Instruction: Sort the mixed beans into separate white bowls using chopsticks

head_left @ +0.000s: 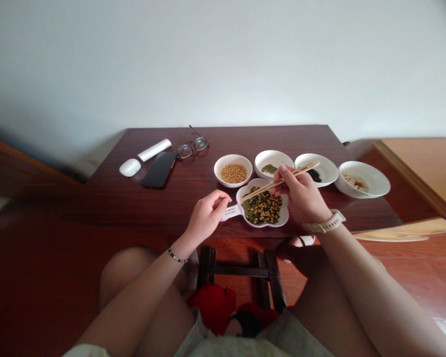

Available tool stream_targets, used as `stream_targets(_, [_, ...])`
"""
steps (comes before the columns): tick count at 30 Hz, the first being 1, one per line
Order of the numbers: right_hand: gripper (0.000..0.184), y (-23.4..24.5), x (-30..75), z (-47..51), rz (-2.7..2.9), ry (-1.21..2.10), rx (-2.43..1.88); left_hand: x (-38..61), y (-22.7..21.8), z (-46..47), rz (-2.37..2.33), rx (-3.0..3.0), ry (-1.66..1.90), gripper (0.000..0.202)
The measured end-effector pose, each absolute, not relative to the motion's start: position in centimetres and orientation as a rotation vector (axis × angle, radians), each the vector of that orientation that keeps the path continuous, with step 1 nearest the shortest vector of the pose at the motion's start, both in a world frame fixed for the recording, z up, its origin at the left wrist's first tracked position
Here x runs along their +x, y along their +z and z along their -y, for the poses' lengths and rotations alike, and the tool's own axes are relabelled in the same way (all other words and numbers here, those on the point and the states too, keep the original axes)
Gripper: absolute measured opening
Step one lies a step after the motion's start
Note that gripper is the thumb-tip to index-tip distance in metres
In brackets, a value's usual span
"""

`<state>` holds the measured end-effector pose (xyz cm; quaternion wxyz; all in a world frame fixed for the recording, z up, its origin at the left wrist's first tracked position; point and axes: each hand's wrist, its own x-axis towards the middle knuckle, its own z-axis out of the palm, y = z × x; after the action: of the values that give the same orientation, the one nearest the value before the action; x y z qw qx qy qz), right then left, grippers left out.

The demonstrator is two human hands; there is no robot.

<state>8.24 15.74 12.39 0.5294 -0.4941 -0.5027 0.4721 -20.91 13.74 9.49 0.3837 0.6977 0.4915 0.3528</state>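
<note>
My right hand [297, 191] is closed around a pair of wooden chopsticks [262, 190]. Their tips reach over the left side of a white, scalloped dish with a purple rim [285, 218]. Mixed green, yellow and dark beans [262, 207] fill much of this dish. At the end of the dish's handle [231, 213] is my left hand [208, 210], its fingers curled together; what they hold, if anything, is hidden. Behind the dish stand a bowl of yellow soybeans [233, 173] and a bowl with some green beans [269, 168].
Further right are a bowl with black beans [315, 174] and a bowl with pale pieces [356, 183]. Glasses [193, 147], a black phone [159, 169], a white case [130, 167] and a white cylinder [154, 149] lie on the dark table [193, 173]'s left. A wall rises behind.
</note>
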Motion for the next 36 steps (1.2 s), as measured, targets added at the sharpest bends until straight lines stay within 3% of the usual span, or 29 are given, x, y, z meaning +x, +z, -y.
stream_targets(36, [0.055, 12.45, 8.43, -15.64, 1.194, 1.138, -1.205, -20.81, 9.62, -13.77, -1.244, 1.787, 0.916, 0.024])
